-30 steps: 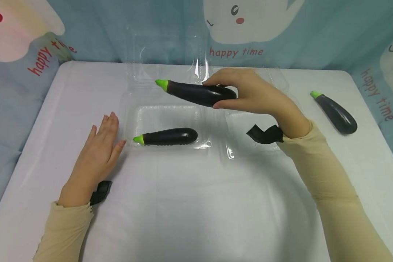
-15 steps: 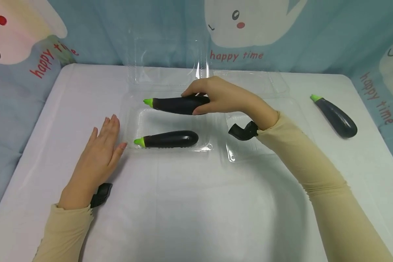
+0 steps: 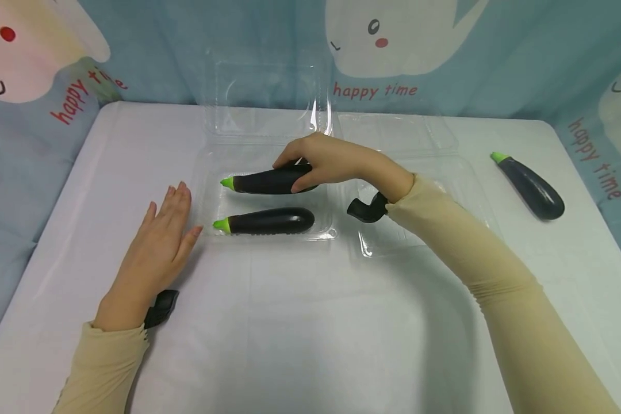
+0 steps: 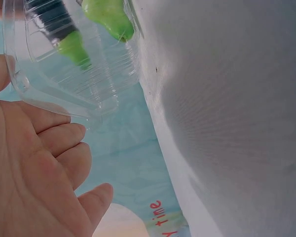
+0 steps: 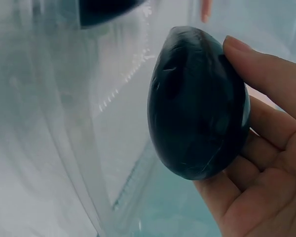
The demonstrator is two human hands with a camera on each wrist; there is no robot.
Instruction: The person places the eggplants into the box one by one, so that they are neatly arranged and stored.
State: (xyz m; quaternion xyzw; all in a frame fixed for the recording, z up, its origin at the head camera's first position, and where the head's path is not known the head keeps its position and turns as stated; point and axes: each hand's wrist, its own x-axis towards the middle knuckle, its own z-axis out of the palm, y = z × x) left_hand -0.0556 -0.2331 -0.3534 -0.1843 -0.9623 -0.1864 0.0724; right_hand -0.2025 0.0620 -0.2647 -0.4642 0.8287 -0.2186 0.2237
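The right hand (image 3: pixel 336 160) grips a dark eggplant (image 3: pixel 264 181) by its thick end, over the back part of the left clear container (image 3: pixel 323 229). The right wrist view shows that eggplant's rounded end (image 5: pixel 197 108) between thumb and fingers (image 5: pixel 261 143). A second eggplant (image 3: pixel 271 221) lies in the front of the same container, its green tip to the left. At the container's left side the left hand (image 3: pixel 152 247) has its fingers extended and holds nothing; in the left wrist view its fingers (image 4: pixel 64 138) are beside the clear wall (image 4: pixel 44 106).
Another clear container (image 3: pixel 383 250) stands to the right, partly under the right forearm. A third eggplant (image 3: pixel 533 187) lies on the white table (image 3: pixel 300 322) at the far right. Both containers have raised clear lids at the back, near the blue curtain (image 3: pixel 269 29).
The right hand has carried its eggplant left and toward the front, from above the container's back to beside the other eggplant. The left hand has stayed in place.
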